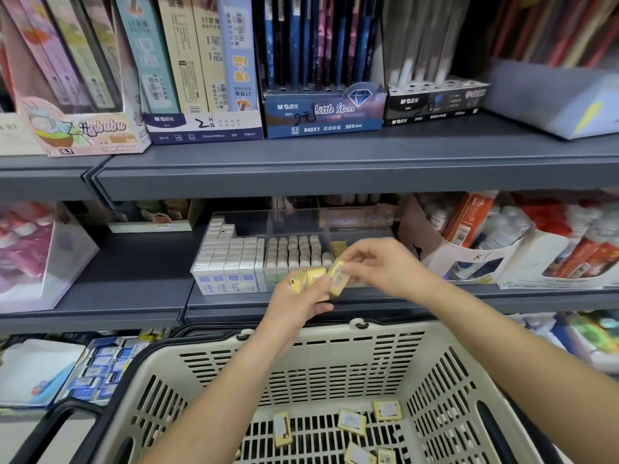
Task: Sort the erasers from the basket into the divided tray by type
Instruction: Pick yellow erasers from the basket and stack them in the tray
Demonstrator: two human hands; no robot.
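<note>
Head view, both hands raised in front of the middle shelf (134, 272), above the far rim of the basket (335, 363).

Left hand (298, 306): fingers curled around a small stack of yellow erasers (306, 279), held side by side, two or three; the exact count was not readable.

Right hand (378, 266): thumb and fingertips pinched on a single yellow eraser (337, 277) at the right end of that stack. This piece touched its neighbour or sat just beside it; I could not tell which. The hands were close together, meeting at the stack.

Divided tray (301, 222): clear-walled, on the shelf just beyond the hands. Left section packed with white erasers (227, 259) stood on end. Middle section filled with grey-topped erasers (291, 252). Right section held only a few yellow ones (338, 247) at its near-left corner, the rest of it looking unfilled.

Key relation: the yellow section lay directly behind and slightly above the pinched eraser, partly hidden by my right fingers. The pinched eraser's long axis ran nearly upright, top leaning a little right and away. My right hand was the nearer one to that section.

Judgement: the next move was a short forward carry by the right hand over the front wall, keeping the eraser on end to match the stored ones.

Several loose yellow erasers (351, 421) lay flat on the basket floor, not yet sorted.
</note>
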